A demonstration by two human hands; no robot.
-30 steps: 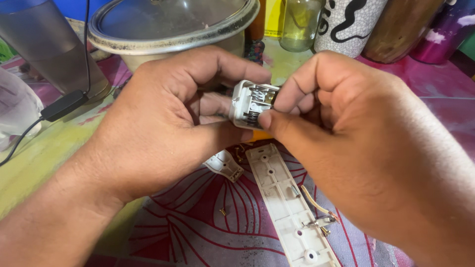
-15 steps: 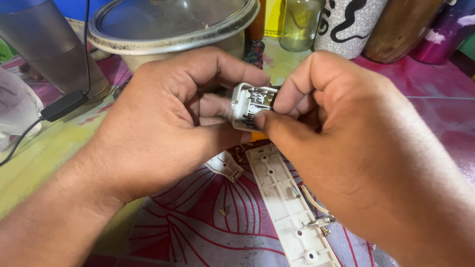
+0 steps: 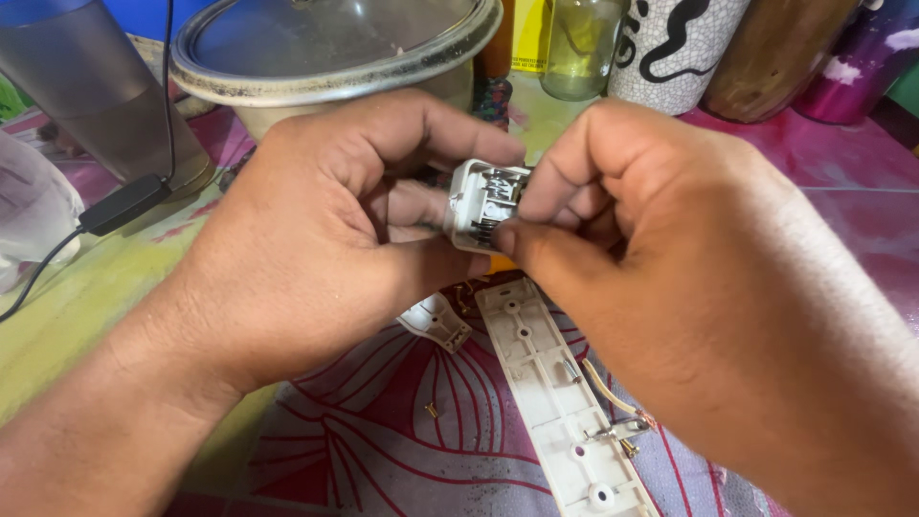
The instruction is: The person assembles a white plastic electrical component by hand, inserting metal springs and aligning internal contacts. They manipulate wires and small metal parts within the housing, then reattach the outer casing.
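Note:
A small white plastic switch part (image 3: 476, 201) with metal springs inside is held up between both hands over the table. My left hand (image 3: 316, 239) grips its left side with thumb and forefinger. My right hand (image 3: 651, 249) pinches its right side, thumb tip on the lower edge and forefinger on the top. Below lies a long cream plastic casing half (image 3: 555, 393), open side up, with a short yellow wire (image 3: 608, 393) and metal contact on it. A smaller white plastic piece (image 3: 436, 321) lies beside it.
A floral cloth (image 3: 383, 431) covers the table, with small brass screws (image 3: 432, 410) loose on it. Behind stand a pot with a glass lid (image 3: 335, 48), a grey tumbler (image 3: 96, 96), a glass jar (image 3: 579, 48), a patterned mug (image 3: 670, 43) and bottles. A black cable (image 3: 115, 206) runs at left.
My right hand's fingers have shifted slightly leftward over the switch part, covering more of its right side. My left hand stays put.

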